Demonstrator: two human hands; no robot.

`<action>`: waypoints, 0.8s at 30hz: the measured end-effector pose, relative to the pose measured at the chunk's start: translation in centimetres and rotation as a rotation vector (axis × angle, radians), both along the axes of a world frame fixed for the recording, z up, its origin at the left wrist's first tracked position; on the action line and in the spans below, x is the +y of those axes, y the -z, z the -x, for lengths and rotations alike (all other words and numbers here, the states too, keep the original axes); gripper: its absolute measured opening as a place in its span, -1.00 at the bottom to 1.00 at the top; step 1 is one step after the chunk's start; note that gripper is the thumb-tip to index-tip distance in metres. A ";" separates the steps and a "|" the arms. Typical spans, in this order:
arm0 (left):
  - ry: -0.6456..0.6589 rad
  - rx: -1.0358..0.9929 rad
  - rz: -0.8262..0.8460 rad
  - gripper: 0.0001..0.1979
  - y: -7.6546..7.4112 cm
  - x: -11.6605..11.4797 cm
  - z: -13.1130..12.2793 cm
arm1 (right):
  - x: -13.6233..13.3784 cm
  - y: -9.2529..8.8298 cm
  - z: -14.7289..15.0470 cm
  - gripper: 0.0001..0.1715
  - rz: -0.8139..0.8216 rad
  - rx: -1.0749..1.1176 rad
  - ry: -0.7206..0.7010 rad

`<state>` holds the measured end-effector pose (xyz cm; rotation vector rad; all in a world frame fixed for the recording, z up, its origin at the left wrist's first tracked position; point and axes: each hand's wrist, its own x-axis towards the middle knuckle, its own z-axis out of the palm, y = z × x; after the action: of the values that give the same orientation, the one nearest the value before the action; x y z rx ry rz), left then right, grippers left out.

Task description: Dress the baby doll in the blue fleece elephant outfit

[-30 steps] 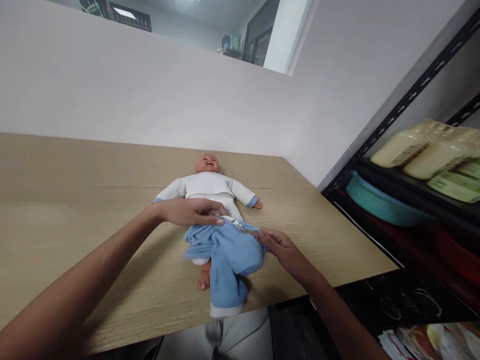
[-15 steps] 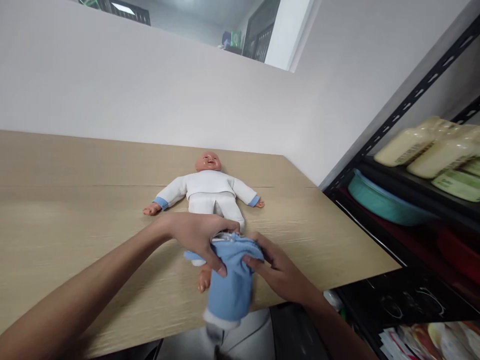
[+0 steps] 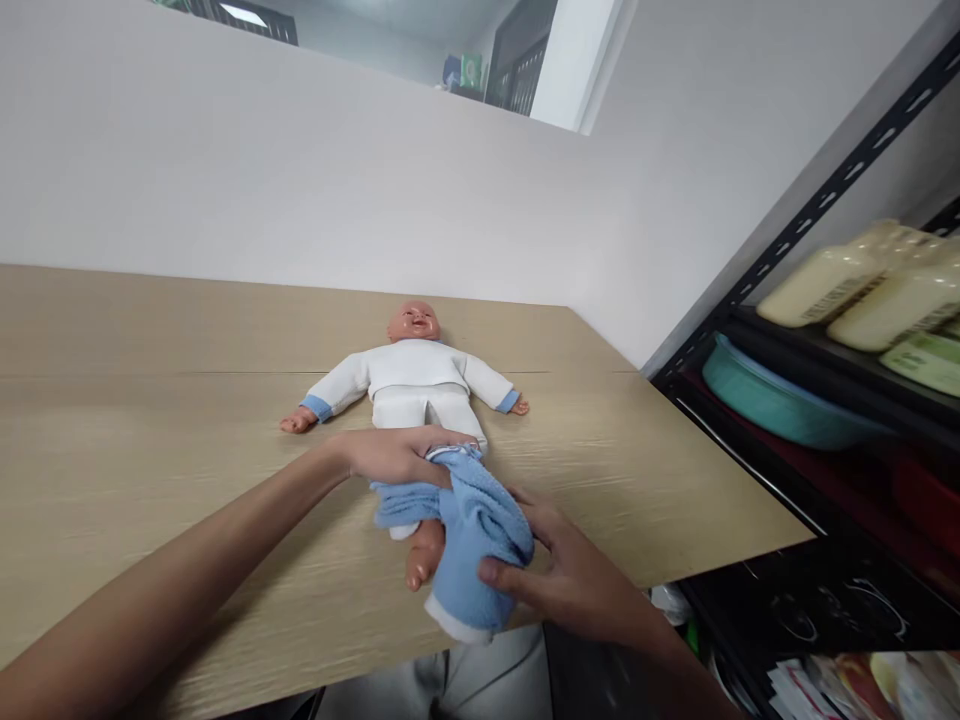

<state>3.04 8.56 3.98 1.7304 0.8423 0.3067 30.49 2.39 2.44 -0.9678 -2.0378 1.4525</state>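
Observation:
A baby doll (image 3: 416, 370) lies face up on the table, head toward the wall, in white clothes with blue cuffs. Over its lower legs is a small pair of blue pants (image 3: 480, 520) with white hems. One bare doll foot (image 3: 425, 553) shows beside the bunched cloth; the other is hidden. My left hand (image 3: 401, 457) is closed on the waist edge of the pants, its fingers partly hidden. Lower down on the right, my right hand (image 3: 555, 565) grips the pant leg, thumb on top and fingers behind the cloth.
The wooden table (image 3: 187, 450) ends just in front of my lap. To the right stands a black metal shelf (image 3: 750, 450) with a teal basin (image 3: 787, 400) and several cream bottles (image 3: 825, 285). A white wall (image 3: 300, 180) rises behind the table.
The pants have been turned and bunched, and the hanging leg has swung to the right. My right hand has moved lower on it. More of the doll's bare foot shows.

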 end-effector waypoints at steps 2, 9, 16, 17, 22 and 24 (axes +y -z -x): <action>0.019 -0.028 0.035 -0.54 0.2 0.1 0.0 | -0.2 0.7 0.0 -0.47 0.084 0.092 0.048; 0.158 -0.042 0.157 -0.50 1.0 0.8 0.5 | -0.4 2.8 1.5 -0.37 0.242 0.305 0.238; 0.163 -0.157 0.140 -0.67 1.5 0.9 0.3 | -0.9 2.8 1.3 -0.45 0.225 0.331 0.176; 0.115 -0.166 0.152 -0.64 1.7 1.0 0.4 | -0.9 3.0 1.3 -0.42 0.252 0.325 0.152; 0.053 -0.128 0.165 -0.55 2.5 1.3 0.7 | -1.2 3.0 1.2 -0.07 0.371 0.295 -0.068; 0.107 -0.096 0.163 -0.50 2.2 1.0 0.6 | -1.6 2.7 1.4 -0.16 0.389 0.251 -0.063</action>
<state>2.46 9.55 1.80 1.5897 0.6838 0.2406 29.05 0.78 -0.24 -0.8167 -1.6531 1.9442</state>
